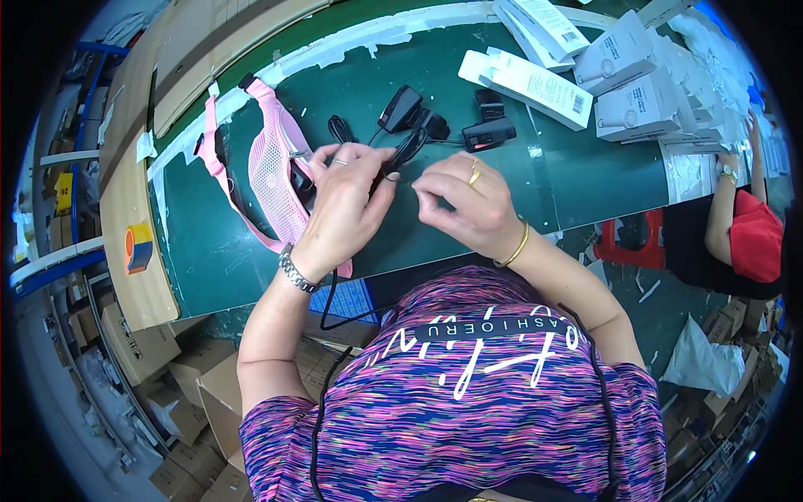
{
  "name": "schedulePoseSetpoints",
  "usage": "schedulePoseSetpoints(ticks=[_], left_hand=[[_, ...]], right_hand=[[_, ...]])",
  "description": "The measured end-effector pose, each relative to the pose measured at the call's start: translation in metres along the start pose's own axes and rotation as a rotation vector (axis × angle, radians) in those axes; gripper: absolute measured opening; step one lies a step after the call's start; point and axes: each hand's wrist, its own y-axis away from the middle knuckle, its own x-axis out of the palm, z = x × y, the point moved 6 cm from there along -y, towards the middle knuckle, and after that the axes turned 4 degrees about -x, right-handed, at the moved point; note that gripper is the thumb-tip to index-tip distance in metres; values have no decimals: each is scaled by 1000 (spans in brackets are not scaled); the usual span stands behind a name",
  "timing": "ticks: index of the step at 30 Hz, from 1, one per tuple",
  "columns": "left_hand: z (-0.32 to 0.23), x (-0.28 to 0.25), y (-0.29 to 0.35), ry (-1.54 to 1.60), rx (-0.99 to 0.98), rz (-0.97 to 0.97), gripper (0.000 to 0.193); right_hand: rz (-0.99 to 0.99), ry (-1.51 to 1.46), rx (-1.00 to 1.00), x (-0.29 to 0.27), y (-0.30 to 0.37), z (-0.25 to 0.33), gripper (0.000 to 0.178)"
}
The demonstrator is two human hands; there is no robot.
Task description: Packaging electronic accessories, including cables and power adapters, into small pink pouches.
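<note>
My left hand is closed on a bundled black cable, with the coils rising past its fingertips. Just to its right, my right hand has its fingers curled into a pinch; whatever may be in them is hidden. A pink mesh pouch with a strap and black buckles lies left of my left hand, its opening partly covered by my fingers. Beyond both hands are a black boxy device with a cable and a second black device. Another small cable coil rests behind my left hand.
White printed boxes lie at the far right, beside more stacked white boxes. An orange tape roll is on the wooden ledge at left. A co-worker in a red sleeve is at the right. Cardboard cartons stand lower left.
</note>
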Motion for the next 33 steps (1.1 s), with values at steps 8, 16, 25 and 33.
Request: schedulePoseSetpoints(ticks=[8, 16, 25, 33], left_hand=[[-4, 13, 12, -112, 80, 234, 33], [28, -25, 3, 490, -229, 39, 24], [17, -35, 1, 528, -220, -8, 21], [15, -28, 55, -66, -14, 38, 22]], right_hand=[[-216, -763, 923, -8, 1, -36, 11], [-184, -1124, 923, -27, 10, -63, 11], [244, -567, 707, 56, -2, -34, 30], [724, -325, 615, -1, -8, -40, 23]])
